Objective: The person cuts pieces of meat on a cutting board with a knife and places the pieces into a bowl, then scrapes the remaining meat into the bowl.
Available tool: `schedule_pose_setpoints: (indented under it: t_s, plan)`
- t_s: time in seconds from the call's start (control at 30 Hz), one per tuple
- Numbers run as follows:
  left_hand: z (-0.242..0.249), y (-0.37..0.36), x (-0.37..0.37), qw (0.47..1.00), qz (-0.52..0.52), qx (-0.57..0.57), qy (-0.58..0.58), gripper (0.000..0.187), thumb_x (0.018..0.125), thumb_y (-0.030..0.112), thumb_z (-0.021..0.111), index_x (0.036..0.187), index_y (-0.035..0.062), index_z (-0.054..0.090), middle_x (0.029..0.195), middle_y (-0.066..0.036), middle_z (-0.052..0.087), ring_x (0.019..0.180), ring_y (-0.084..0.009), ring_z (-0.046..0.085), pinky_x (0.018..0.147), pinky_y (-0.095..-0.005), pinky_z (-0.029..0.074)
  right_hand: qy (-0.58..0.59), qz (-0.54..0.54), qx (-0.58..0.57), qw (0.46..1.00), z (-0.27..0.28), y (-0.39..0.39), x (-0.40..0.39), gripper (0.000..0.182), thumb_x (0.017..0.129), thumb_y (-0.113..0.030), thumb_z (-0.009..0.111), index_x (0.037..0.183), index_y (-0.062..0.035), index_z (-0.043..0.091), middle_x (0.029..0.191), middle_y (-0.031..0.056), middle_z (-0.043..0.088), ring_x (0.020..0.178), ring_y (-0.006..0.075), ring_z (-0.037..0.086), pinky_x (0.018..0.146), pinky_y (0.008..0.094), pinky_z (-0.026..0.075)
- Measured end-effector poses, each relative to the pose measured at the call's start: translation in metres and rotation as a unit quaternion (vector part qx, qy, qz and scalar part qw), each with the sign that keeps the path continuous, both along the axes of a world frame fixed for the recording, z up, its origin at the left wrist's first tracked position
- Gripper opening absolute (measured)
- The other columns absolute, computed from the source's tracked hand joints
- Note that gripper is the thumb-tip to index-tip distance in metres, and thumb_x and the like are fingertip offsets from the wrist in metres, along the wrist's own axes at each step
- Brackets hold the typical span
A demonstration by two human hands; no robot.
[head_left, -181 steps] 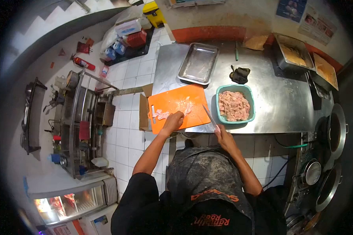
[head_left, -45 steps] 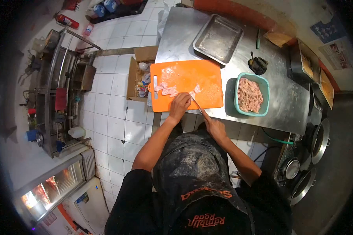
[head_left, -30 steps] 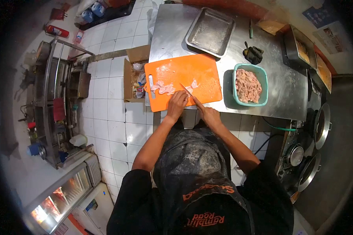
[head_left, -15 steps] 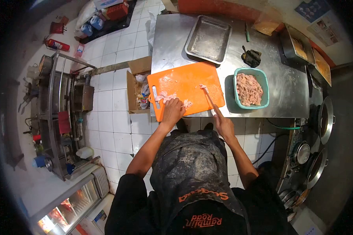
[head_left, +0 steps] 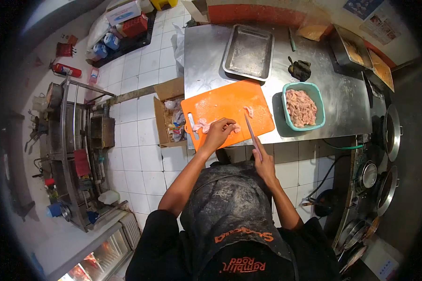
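Clutching knife [head_left: 251, 131] in right fingers [head_left: 258, 151], left fingers [head_left: 226, 122] curled by meat [head_left: 237, 128] (hold unclear), tray [head_left: 249, 52] behind board [head_left: 220, 104], tub [head_left: 321, 107] alongside

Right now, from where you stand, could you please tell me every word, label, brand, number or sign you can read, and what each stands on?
"Ramblin' Road": orange letters on the black clothing.
Orange word on the apron: too distorted to read surely.
Wall posters, white carton and fire extinguisher: any print is too small or blurred.
I can read no numbers.
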State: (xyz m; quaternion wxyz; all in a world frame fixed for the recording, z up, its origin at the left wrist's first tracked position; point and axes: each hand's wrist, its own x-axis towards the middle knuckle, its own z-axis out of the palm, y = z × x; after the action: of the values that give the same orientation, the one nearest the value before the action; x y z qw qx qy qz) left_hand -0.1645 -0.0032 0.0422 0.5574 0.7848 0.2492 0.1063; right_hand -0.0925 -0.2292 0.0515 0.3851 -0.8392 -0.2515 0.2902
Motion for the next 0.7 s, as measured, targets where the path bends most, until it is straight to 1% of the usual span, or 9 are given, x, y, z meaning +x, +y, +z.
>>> schedule_pose_setpoints:
  t_s: [0.1, 0.17, 0.2, 0.23, 0.33, 0.43, 0.53, 0.6, 0.7]
  plan:
    - [-0.005, 0.004, -0.009, 0.999, 0.030, -0.027, -0.020, 0.022, 0.094, 0.016, 0.065, 0.103, -0.0032, 0.070, 0.094, -0.013, 0.071, 0.082, -0.0202, 0.071, 0.074, -0.0321, 0.056, 0.031, 0.032, -0.042, 0.998, -0.005, 0.006, -0.017, 0.052, 0.102, -0.028, 0.048, 0.152, -0.0318, 0.036, 0.091, 0.0302, 0.067, 0.087, 0.0462, 0.067, 0.074, 0.0489, 0.052]
    - [0.000, 0.004, -0.009, 0.997, 0.042, -0.047, -0.040, 0.021, 0.093, 0.015, 0.065, 0.103, -0.0035, 0.070, 0.094, -0.013, 0.071, 0.084, -0.0202, 0.071, 0.074, -0.0316, 0.057, 0.057, 0.046, -0.052, 0.996, -0.001, 0.009, -0.027, 0.050, 0.102, -0.027, 0.049, 0.151, -0.0295, 0.038, 0.119, 0.0285, 0.063, 0.104, 0.0480, 0.062, 0.086, 0.0474, 0.052]
    - [0.002, 0.004, -0.005, 0.998, 0.021, -0.042, -0.051, 0.020, 0.093, 0.013, 0.065, 0.103, -0.0028, 0.070, 0.093, -0.011, 0.071, 0.081, -0.0180, 0.070, 0.073, -0.0296, 0.055, 0.063, 0.044, -0.105, 0.992, 0.000, 0.011, -0.027, 0.051, 0.102, -0.025, 0.049, 0.151, -0.0282, 0.038, 0.122, 0.0263, 0.063, 0.105, 0.0473, 0.062, 0.087, 0.0476, 0.051]
    - [0.010, 0.003, 0.001, 0.997, 0.002, -0.037, -0.062, 0.018, 0.092, 0.012, 0.066, 0.102, -0.0021, 0.070, 0.092, -0.010, 0.071, 0.079, -0.0157, 0.069, 0.072, -0.0276, 0.053, 0.062, 0.050, -0.106, 0.991, -0.008, 0.008, -0.025, 0.051, 0.102, -0.025, 0.049, 0.151, -0.0282, 0.038, 0.122, 0.0263, 0.063, 0.105, 0.0473, 0.062, 0.087, 0.0476, 0.051]
    - [0.026, -0.008, 0.025, 0.997, -0.006, 0.004, -0.081, 0.018, 0.090, 0.011, 0.067, 0.102, -0.0014, 0.070, 0.088, -0.010, 0.070, 0.075, -0.0169, 0.067, 0.068, -0.0288, 0.052, -0.092, -0.012, 0.014, 0.996, -0.029, -0.004, -0.009, 0.051, 0.102, -0.025, 0.046, 0.152, -0.0285, 0.035, 0.110, 0.0248, 0.067, 0.088, 0.0465, 0.066, 0.073, 0.0521, 0.053]
    - [0.023, -0.016, 0.038, 0.996, -0.020, 0.007, -0.089, 0.019, 0.092, 0.014, 0.067, 0.103, -0.0014, 0.070, 0.088, -0.009, 0.071, 0.078, -0.0144, 0.068, 0.066, -0.0271, 0.052, -0.117, -0.042, -0.007, 0.992, -0.013, -0.007, 0.008, 0.051, 0.102, -0.025, 0.047, 0.152, -0.0274, 0.036, 0.107, 0.0251, 0.067, 0.086, 0.0461, 0.066, 0.069, 0.0523, 0.051]
    - [0.007, -0.025, 0.036, 0.987, 0.027, -0.082, -0.132, 0.021, 0.093, 0.016, 0.067, 0.105, -0.0013, 0.070, 0.088, -0.009, 0.073, 0.079, -0.0120, 0.070, 0.063, -0.0246, 0.052, -0.102, -0.039, -0.008, 0.994, -0.002, -0.008, 0.012, 0.051, 0.102, -0.026, 0.048, 0.152, -0.0276, 0.036, 0.105, 0.0261, 0.067, 0.085, 0.0467, 0.066, 0.067, 0.0521, 0.050]
    - [0.015, -0.024, 0.017, 0.978, 0.081, -0.186, -0.041, 0.024, 0.094, 0.019, 0.067, 0.107, -0.0012, 0.069, 0.086, -0.009, 0.074, 0.079, -0.0109, 0.071, 0.062, -0.0234, 0.054, -0.102, -0.030, -0.001, 0.994, -0.003, -0.006, 0.005, 0.051, 0.102, -0.027, 0.048, 0.152, -0.0280, 0.036, 0.102, 0.0269, 0.067, 0.084, 0.0470, 0.066, 0.068, 0.0526, 0.050]
    - [-0.035, -0.025, -0.019, 0.981, 0.129, -0.144, -0.026, 0.023, 0.091, 0.018, 0.069, 0.105, -0.0004, 0.070, 0.080, -0.011, 0.074, 0.072, -0.0141, 0.071, 0.060, -0.0258, 0.054, -0.066, 0.001, -0.024, 0.998, -0.017, -0.003, -0.015, 0.052, 0.102, -0.027, 0.050, 0.152, -0.0287, 0.036, 0.097, 0.0283, 0.067, 0.083, 0.0473, 0.066, 0.067, 0.0529, 0.051]
